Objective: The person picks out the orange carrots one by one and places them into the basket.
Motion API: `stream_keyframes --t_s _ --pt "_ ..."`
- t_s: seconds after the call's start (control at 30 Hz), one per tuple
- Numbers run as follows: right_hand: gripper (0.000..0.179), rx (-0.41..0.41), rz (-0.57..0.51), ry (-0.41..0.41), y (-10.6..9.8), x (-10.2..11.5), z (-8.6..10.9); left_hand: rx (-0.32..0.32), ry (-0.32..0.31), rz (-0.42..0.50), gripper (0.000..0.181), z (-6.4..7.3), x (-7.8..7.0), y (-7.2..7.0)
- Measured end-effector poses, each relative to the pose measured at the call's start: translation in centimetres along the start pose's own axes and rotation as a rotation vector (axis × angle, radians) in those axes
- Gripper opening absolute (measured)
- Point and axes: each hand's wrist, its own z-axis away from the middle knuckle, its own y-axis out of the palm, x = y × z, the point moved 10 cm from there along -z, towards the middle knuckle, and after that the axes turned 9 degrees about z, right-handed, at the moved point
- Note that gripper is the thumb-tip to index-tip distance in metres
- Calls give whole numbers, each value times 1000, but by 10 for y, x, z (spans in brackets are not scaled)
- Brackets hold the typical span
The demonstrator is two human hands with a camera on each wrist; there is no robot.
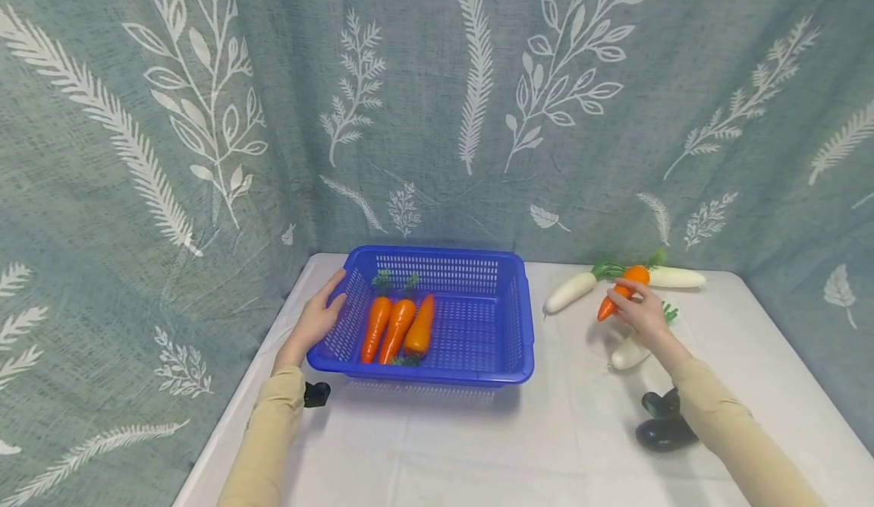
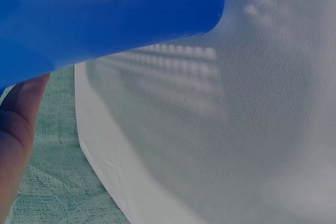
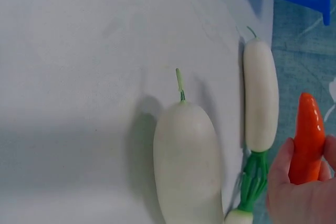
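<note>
My right hand (image 1: pixel 642 313) grips an orange carrot (image 1: pixel 635 275) with a green top, holding it above the white radishes at the right. The right wrist view shows its smooth tapered end between thumb and fingers. At the left, my left hand (image 1: pixel 319 321) holds the left rim of a blue slotted basket (image 1: pixel 440 376). Seen from the left wrist, part of that hand lies against the basket wall (image 2: pixel 105 19). Inside the basket, three carrots (image 1: pixel 398 330) lie side by side on the left; the rightmost points its tip away.
White radishes lie near the right hand: one at its left (image 1: pixel 570 293), one behind (image 1: pixel 676 277), one partly beneath it (image 1: pixel 631 351). A dark eggplant (image 1: pixel 665 432) and another dark green vegetable (image 1: pixel 659 403) are partly hidden by the right sleeve. A patterned curtain (image 1: pixel 437 112) hangs behind the white table.
</note>
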Motion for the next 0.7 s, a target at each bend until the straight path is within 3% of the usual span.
stream_keyframes --t_s 0.17,0.43,0.7 --pt "55 33 -8 -35 -1 3 4 3 -6 8 50 -1 1 1" --pt "27 70 -22 -75 -2 8 9 3 -10 4 50 0 1 1" --pt "27 89 -16 -100 1 13 11 1 20 36 51 1 -1 1"
